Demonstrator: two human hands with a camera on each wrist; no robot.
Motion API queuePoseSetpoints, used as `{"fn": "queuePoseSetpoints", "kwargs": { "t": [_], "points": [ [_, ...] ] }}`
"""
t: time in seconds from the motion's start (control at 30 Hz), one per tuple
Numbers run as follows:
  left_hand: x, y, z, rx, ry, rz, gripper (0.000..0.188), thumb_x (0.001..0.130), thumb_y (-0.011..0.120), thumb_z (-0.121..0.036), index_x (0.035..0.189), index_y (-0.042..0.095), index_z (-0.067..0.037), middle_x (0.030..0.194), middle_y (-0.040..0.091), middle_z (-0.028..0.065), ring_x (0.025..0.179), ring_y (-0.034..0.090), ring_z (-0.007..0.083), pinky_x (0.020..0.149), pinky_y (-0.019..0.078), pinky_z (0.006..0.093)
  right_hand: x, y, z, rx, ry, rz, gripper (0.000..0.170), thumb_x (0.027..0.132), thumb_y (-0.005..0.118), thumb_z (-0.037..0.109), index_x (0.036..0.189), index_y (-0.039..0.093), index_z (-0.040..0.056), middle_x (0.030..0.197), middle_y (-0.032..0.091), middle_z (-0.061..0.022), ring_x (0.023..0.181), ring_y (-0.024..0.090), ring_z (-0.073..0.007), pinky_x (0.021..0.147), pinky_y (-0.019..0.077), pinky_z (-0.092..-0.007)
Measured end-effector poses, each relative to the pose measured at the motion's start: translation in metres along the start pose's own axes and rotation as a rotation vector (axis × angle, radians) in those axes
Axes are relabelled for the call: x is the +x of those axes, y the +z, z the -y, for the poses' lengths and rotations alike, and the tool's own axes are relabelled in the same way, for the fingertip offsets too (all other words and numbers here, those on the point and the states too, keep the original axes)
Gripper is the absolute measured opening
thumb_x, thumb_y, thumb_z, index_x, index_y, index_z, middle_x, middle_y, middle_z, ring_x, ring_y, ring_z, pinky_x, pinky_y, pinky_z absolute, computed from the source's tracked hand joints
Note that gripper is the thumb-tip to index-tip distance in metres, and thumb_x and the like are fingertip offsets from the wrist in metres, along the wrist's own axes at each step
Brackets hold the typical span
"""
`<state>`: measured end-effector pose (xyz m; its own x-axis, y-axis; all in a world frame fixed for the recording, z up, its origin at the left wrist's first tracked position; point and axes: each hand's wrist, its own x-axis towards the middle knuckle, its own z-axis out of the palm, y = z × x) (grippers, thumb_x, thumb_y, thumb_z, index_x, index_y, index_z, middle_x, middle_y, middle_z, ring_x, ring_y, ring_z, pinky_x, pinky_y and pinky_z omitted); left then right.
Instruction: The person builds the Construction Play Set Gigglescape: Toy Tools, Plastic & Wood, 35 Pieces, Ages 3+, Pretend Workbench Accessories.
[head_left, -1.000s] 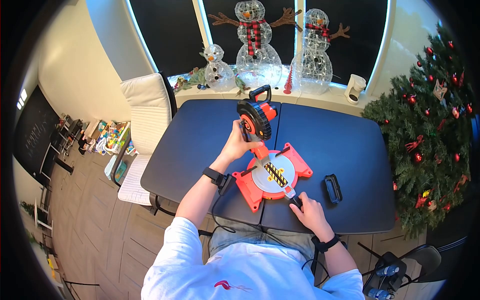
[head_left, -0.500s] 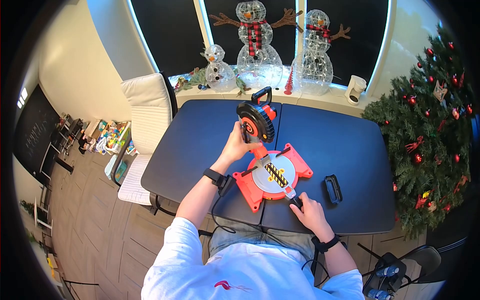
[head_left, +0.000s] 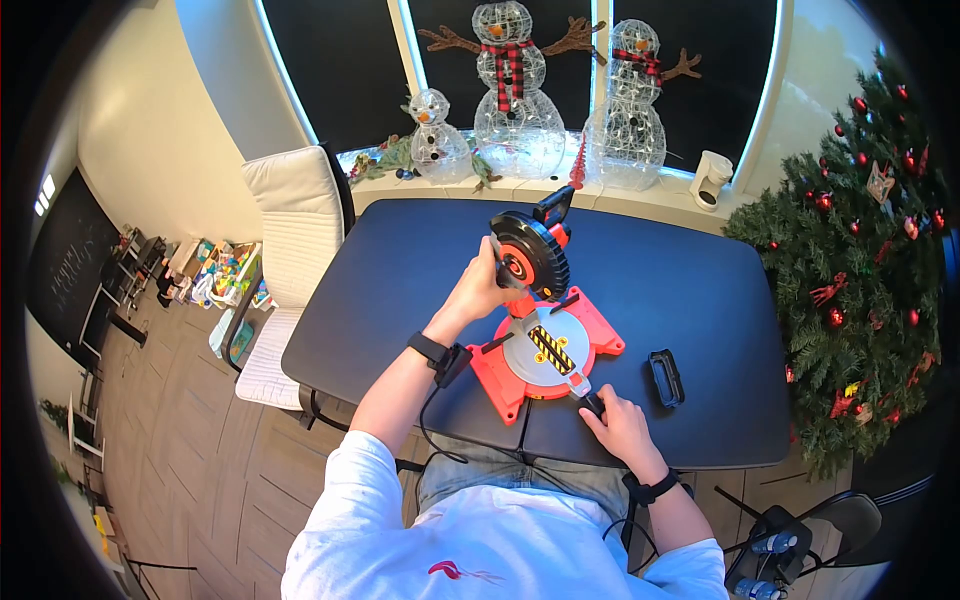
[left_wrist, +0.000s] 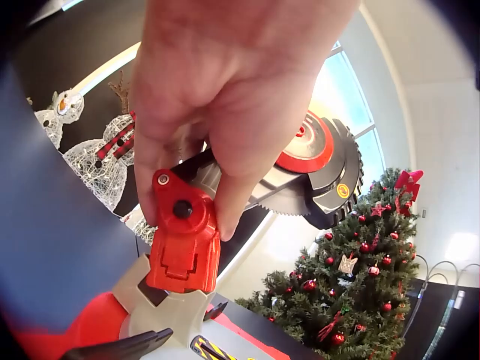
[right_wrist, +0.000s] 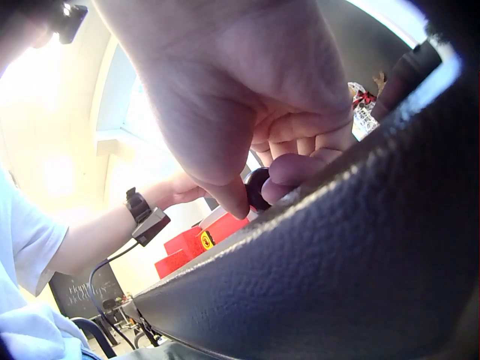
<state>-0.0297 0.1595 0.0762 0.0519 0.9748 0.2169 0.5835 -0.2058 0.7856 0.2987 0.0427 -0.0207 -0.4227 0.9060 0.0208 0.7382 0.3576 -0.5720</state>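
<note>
A toy miter saw (head_left: 497, 385) stands on the dark table, with a red base and a grey round turntable (head_left: 522, 370) carrying a striped plate. Its black saw head (head_left: 545, 262) is raised and leans to the right. My left hand (head_left: 474, 298) grips the red pivot arm (left_wrist: 184, 247) below the head, fingers and thumb on either side of it; the toothed blade (left_wrist: 283, 202) shows beyond the thumb in the left wrist view. At the front of the base, my right hand (head_left: 622, 428) holds the black knob (right_wrist: 257, 187) between thumb and curled fingers.
A small black open-framed piece (head_left: 665, 378) lies on the table (head_left: 710, 290) right of the saw. A white cushioned chair (head_left: 290, 230) stands at the left, a decorated tree (head_left: 850, 250) at the right. Lit wire snowmen (head_left: 515, 125) line the window sill behind.
The saw head has swung right and a little toward me, its top handle tipping over with it. My left hand has shifted slightly right; the right hand and base have stayed put.
</note>
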Motion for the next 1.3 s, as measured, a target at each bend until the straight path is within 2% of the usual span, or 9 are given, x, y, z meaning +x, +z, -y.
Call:
{"fn": "queuePoseSetpoints", "kwargs": {
  "t": [0.4,0.7,0.8,0.9,1.0,1.1,1.3],
  "points": [
    [0.0004,0.004,0.0041,0.02,0.015,-0.048,0.073,0.076,0.093,-0.01,0.126,0.04,0.0,0.109,0.073,0.0196,0.098,0.074,0.0276,0.086,0.0594,0.0399,-0.0001,-0.0006,-0.0004,0.014,0.0,-0.002,0.037,0.098,0.073,0.036,0.105,0.054,0.0057,0.085,0.073,-0.0201,0.081,0.071,-0.0465,0.068,0.0561,-0.0562],
    [-0.0016,-0.0013,-0.0002,0.0,0.0,-0.067,0.078,0.073,0.095,-0.011,0.129,0.04,-0.001,0.115,0.071,0.0198,0.106,0.072,0.0285,0.092,0.0579,0.0414,0.0001,-0.0008,-0.0002,0.014,0.007,-0.002,0.037,0.098,0.073,0.036,0.106,0.054,0.0056,0.086,0.073,-0.0204,0.082,0.071,-0.0464,0.068,0.0563,-0.0564],
    [-0.0028,-0.0036,-0.0042,0.011,0.032,-0.072,0.071,0.076,0.091,-0.01,0.122,0.039,0.001,0.112,0.073,0.0243,0.111,0.073,0.039,0.095,0.0571,0.0448,0.0004,0.0,-0.0003,0.016,0.003,-0.008,0.037,0.097,0.074,0.036,0.106,0.054,0.0057,0.086,0.073,-0.0203,0.082,0.071,-0.0463,0.068,0.0563,-0.0563],
    [-0.0028,-0.0029,-0.0037,0.003,0.032,-0.073,0.071,0.076,0.091,-0.011,0.122,0.039,0.001,0.112,0.073,0.0244,0.112,0.072,0.0392,0.095,0.0567,0.0451,0.0003,0.0002,-0.0002,0.016,0.006,-0.01,0.037,0.097,0.074,0.036,0.106,0.054,0.0058,0.085,0.073,-0.0202,0.081,0.071,-0.0462,0.068,0.0562,-0.056],
    [-0.0027,-0.0013,-0.0019,0.012,0.032,-0.077,0.071,0.076,0.091,-0.011,0.122,0.039,0.001,0.113,0.073,0.024,0.112,0.073,0.0387,0.096,0.0564,0.0451,0.0006,-0.0007,0.0004,0.018,0.01,-0.003,0.037,0.097,0.074,0.036,0.105,0.054,0.0059,0.084,0.073,-0.0202,0.08,0.071,-0.0462,0.067,0.0561,-0.0557],
    [-0.0024,0.0002,0.0001,-0.01,-0.034,-0.038,0.077,0.074,0.094,-0.011,0.128,0.041,0.0,0.116,0.071,0.0203,0.107,0.072,0.0281,0.092,0.058,0.0417,0.0004,0.0001,0.0,0.017,0.005,-0.01,0.037,0.097,0.074,0.036,0.106,0.053,0.006,0.084,0.072,-0.0204,0.08,0.071,-0.0463,0.066,0.056,-0.0554],
    [-0.0015,0.002,0.0039,0.016,0.008,-0.055,0.076,0.075,0.094,-0.011,0.129,0.041,0.0,0.116,0.07,0.0203,0.105,0.072,0.027,0.09,0.0588,0.0414,0.001,0.002,-0.0025,0.009,0.013,0.002,0.039,0.097,0.073,0.038,0.108,0.053,0.006,0.084,0.073,-0.0207,0.079,0.071,-0.0467,0.066,0.0561,-0.0555]
  ]
}}
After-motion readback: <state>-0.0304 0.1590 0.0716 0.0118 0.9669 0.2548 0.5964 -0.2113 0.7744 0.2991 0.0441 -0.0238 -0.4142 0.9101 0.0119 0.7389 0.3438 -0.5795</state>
